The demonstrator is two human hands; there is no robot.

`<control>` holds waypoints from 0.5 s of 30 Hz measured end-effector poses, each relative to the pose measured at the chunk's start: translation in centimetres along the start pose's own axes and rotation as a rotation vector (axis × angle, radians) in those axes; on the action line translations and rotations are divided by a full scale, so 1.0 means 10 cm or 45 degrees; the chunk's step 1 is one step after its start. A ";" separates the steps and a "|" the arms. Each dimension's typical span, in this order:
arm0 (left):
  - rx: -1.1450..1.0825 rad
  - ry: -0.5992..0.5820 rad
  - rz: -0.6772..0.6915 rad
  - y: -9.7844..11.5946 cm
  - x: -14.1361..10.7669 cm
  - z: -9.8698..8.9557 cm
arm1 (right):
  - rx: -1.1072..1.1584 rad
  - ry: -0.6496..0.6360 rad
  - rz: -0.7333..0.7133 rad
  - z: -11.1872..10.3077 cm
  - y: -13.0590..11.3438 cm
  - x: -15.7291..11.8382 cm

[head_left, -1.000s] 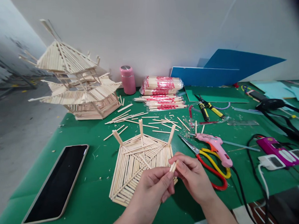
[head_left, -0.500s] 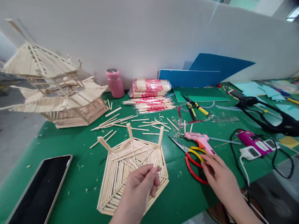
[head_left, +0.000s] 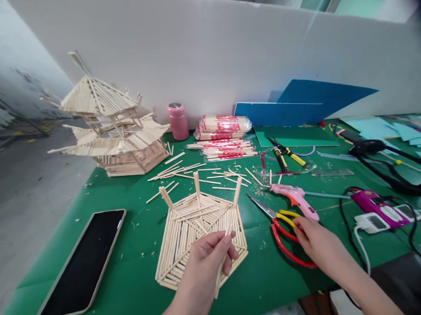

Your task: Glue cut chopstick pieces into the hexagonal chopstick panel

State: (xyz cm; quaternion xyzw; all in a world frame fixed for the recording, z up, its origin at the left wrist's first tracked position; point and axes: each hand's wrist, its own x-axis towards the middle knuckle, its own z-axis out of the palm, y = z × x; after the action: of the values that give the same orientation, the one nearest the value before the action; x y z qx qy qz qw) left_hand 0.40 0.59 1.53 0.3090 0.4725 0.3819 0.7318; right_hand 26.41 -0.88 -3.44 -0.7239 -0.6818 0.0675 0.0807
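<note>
A: Nearest thing?
B: Left hand (head_left: 210, 258), above the near part of a hexagonal stick panel (head_left: 177, 241). Thumb and fingers pinched together on a thin wooden stick (head_left: 217, 286), slanting; may be more than one, cannot tell.
A: Panel's position?
B: Flat on the green table (head_left: 139, 283), in front of the person. Three stick posts (head_left: 197, 182) rise from its far side, the outer two leaning outward.
A: Right hand?
B: Right hand (head_left: 311, 239) at the yellow handle of the scissors (head_left: 274, 215), fingertips touching it. Whether they are closed round it, cannot tell. Blades point away, toward the left.
A: Either side?
B: Phone (head_left: 82, 263) on the left, screen dark. Pink glue gun (head_left: 297, 199) just past the scissors.
A: Farther out?
B: Loose sticks (head_left: 183, 170) scattered; yellow-and-black pliers (head_left: 281, 159) to their right. Stick pagoda (head_left: 114, 146) at far left.
A: Farthest?
B: Wrapped stick bundles (head_left: 226, 124), pink flask (head_left: 178, 124), blue boards (head_left: 278, 113) near the pale partition (head_left: 191, 50).
</note>
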 end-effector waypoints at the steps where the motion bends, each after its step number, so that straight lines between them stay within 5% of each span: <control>1: 0.029 0.003 0.018 0.00 0.00 -0.01 | 0.076 -0.018 0.004 -0.03 -0.01 -0.03; 7: 0.210 0.002 0.083 0.01 -0.02 -0.03 | 1.166 -0.324 0.307 -0.26 -0.16 -0.21; 10: 0.274 -0.013 0.113 0.07 -0.03 -0.03 | 1.569 -0.460 0.209 -0.31 -0.35 -0.29; 15: 0.346 0.007 0.151 0.15 -0.05 -0.05 | 1.378 -0.330 0.305 -0.31 -0.72 -0.36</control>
State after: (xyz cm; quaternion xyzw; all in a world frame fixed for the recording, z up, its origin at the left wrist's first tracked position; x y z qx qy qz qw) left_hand -0.58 1.01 2.81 0.4316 0.5027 0.3576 0.6582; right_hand 19.80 -4.15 1.07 -0.6376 -0.4675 0.5041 0.3475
